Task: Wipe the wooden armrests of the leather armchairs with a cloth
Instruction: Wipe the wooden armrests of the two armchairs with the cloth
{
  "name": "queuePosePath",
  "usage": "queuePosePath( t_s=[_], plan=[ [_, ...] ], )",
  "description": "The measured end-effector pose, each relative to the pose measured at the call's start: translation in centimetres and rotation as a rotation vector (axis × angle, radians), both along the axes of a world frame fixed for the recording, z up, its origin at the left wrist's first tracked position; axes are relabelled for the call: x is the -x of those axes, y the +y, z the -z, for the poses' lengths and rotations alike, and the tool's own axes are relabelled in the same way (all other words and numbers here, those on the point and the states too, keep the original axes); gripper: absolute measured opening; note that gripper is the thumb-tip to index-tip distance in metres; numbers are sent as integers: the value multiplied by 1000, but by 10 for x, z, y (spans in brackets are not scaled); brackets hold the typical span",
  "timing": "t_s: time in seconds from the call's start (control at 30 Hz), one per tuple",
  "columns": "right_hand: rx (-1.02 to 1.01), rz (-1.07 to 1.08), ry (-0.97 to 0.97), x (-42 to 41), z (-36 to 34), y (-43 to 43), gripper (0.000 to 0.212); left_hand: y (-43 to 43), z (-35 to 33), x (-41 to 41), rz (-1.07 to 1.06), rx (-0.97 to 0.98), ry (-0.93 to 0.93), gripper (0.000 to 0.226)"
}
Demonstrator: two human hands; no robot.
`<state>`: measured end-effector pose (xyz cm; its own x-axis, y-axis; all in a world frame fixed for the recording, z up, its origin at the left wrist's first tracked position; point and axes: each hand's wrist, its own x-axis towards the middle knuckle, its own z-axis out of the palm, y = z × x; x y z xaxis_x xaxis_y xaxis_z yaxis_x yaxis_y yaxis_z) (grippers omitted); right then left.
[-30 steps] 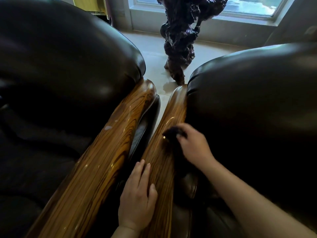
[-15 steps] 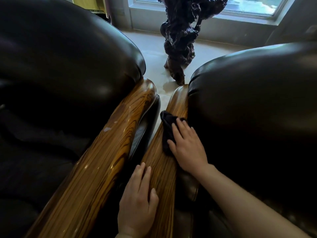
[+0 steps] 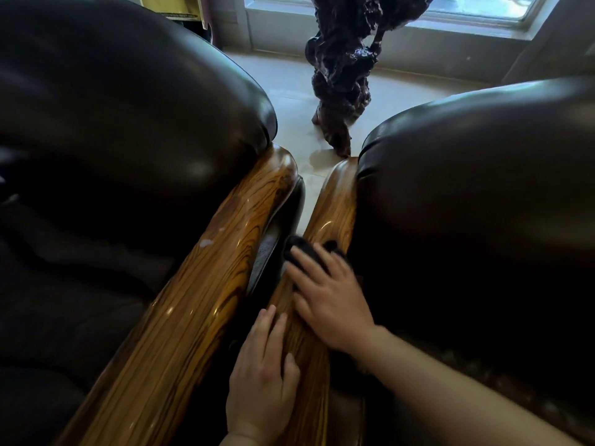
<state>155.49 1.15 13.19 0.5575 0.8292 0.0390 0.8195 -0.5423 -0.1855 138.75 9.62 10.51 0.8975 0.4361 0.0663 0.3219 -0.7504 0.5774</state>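
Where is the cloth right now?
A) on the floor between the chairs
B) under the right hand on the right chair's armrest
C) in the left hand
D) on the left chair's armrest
B: the dark cloth lies pressed flat under the right hand on the right chair's armrest; the left hand rests bare on the same armrest, nearer the camera.
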Motion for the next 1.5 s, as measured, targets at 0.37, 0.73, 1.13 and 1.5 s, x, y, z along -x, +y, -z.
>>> queuePosePath(
  t_s=[0.37,0.73,1.13,1.5],
  plan=[
    [119,302,36,-117,-2,38,68,1,2,-2,-27,-9,-81,58],
    [-7,-74,16,43,12,-24,52,1,-1,5,-99,146,-94,53],
    [-30,1,-152,77,21,9,47,14,-7,57,70,252,-85,50],
    [32,167,-24,60,18,-12,58,-3,11,127,244,-25,147,77]
  ],
)
